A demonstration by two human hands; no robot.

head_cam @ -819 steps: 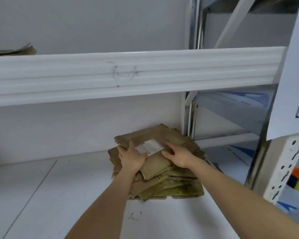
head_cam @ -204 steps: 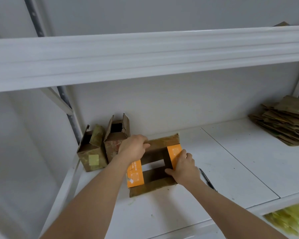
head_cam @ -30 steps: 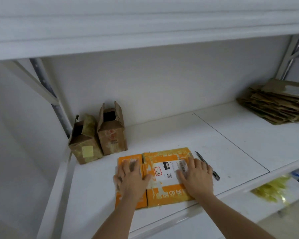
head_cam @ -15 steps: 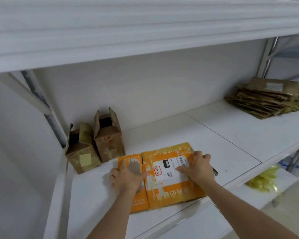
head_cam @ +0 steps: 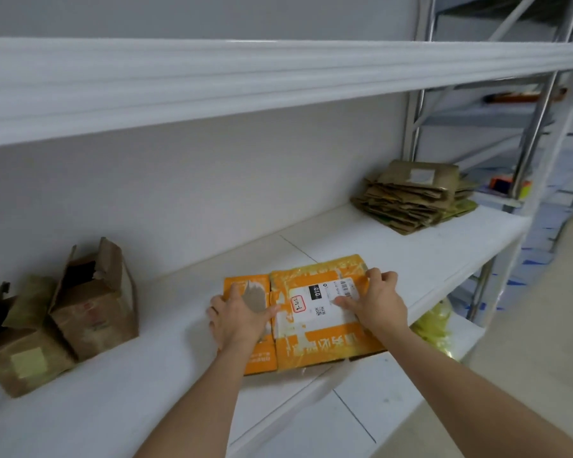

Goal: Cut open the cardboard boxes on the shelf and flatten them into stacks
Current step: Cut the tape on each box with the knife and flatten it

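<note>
Two hands on flat box [head_cam: 315,312] at shelf [head_cam: 411,252] front | left hand [head_cam: 240,317] grips its left edge, fingers curled | right hand [head_cam: 379,304] grips its right edge | two open boxes [head_cam: 90,302] far left of hands | stack [head_cam: 414,196] far right, behind

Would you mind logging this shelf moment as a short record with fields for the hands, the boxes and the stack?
left hand: grips the left edge of the flattened orange box
right hand: grips its right edge
flattened orange box: lies flat near the shelf front
brown boxes: two, upright, tops open, far left
flattened stack: far right of the shelf
</note>
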